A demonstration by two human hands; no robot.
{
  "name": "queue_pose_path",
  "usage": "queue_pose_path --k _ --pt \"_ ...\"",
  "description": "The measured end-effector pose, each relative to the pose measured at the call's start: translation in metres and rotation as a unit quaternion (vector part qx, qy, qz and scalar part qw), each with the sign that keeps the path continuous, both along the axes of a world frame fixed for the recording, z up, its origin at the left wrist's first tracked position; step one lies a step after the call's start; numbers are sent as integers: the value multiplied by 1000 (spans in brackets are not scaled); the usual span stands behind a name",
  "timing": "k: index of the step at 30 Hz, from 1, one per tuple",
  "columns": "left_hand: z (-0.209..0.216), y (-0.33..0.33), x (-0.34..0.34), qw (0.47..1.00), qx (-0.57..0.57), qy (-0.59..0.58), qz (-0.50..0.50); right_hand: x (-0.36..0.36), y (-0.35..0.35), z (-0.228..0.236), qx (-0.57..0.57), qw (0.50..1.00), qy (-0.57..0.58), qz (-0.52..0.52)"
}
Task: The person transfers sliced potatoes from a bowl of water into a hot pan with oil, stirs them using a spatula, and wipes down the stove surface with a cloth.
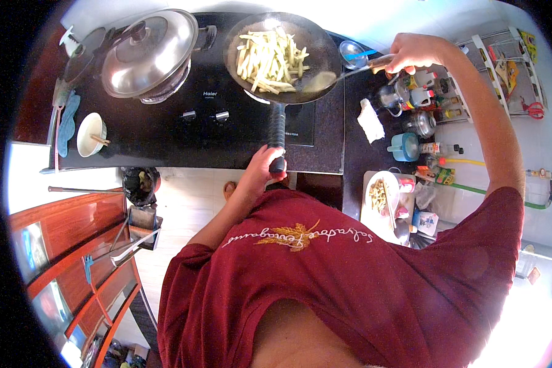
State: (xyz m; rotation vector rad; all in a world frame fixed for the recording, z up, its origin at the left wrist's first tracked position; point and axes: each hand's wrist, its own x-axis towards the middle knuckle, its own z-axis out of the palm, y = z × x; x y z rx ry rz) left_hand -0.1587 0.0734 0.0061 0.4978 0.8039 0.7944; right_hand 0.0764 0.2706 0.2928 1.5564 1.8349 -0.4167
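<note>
A dark wok (319,52) rests on the black stove, with pale cut strips of food (270,60) heaped in its left and middle part. My left hand (268,161) is closed round the wok's long black handle (277,126). At the upper right my right hand (416,51) grips the wooden handle of a spatula (349,73). The spatula's broad blade (321,81) lies inside the wok at its right side, just right of the strips.
A lidded steel pot (147,55) stands left of the wok. A bowl with chopsticks (92,135) is at the left. Rightward are a clear bowl (353,55), a white cloth (370,121), a teal container (403,147), several bottles and a plate of food (383,196). A bin (141,186) stands below the counter.
</note>
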Motion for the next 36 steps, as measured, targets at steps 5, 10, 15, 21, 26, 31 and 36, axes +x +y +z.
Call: queue_pose_path --k 5,10,15,21,26,31,36 --pt "-3 -1 5 999 -38 -4 1 2 -9 -63 -147 965 136 -171" --pt "15 -5 1 1000 -24 0 17 -38 -39 -170 11 911 328 -248" --pt "16 -5 0 999 -18 24 17 -12 -31 -152 17 839 408 -359" --pt "12 -3 4 999 -31 21 24 36 -32 -95 -120 718 491 -479" --pt "31 -5 4 999 -25 37 27 63 -38 -77 -211 699 475 -491" --pt "24 -6 4 999 -21 30 30 57 -32 -46 -171 861 325 -352" --pt "23 -6 5 999 -27 22 38 29 -12 -27 -116 970 112 -185"
